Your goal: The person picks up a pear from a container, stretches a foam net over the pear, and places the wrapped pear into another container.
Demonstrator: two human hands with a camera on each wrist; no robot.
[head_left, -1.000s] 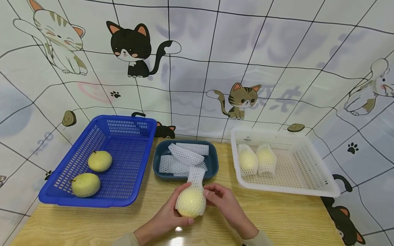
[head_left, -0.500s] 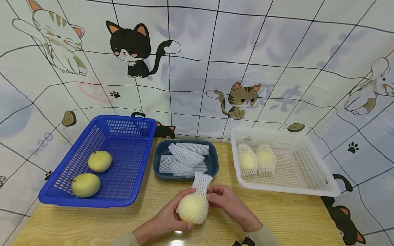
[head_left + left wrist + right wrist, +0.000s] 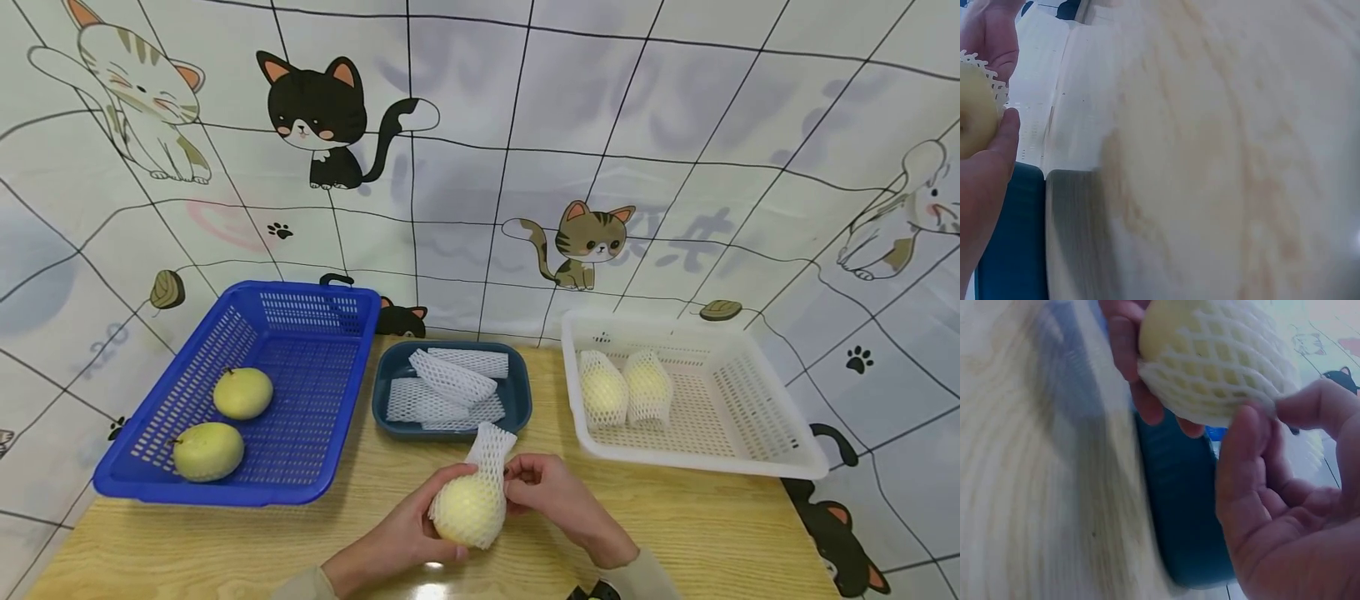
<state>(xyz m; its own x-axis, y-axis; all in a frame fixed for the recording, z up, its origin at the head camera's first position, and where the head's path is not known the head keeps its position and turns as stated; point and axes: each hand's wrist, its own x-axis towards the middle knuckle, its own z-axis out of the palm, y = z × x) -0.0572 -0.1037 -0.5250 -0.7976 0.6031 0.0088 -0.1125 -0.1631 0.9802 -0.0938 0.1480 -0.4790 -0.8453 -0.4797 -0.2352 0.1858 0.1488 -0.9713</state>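
A pale yellow pear [image 3: 467,510] in a white foam net [image 3: 491,450] is held above the table's front in the head view. The left hand [image 3: 408,525] grips the pear from the left, fingers behind and thumb below. At its right side, the right hand [image 3: 562,504] pinches the net's edge between thumb and forefinger. Close up in the right wrist view, the net [image 3: 1229,369] covers much of the pear, and the right hand's [image 3: 1297,500] fingertips meet on its edge. In the left wrist view, bare pear skin [image 3: 975,112] shows beside the left thumb.
A blue basket [image 3: 315,400] with two bare pears [image 3: 243,393] stands left. Behind the hands is a dark teal tray [image 3: 517,408] of foam nets [image 3: 453,379]. On the right, a white basket [image 3: 705,462] holds two netted pears [image 3: 648,388]. A patterned cloth hangs behind.
The held pear and both hands have shifted slightly toward the front and right. The net reaches lower over the pear, and its free end has moved away from the teal tray.
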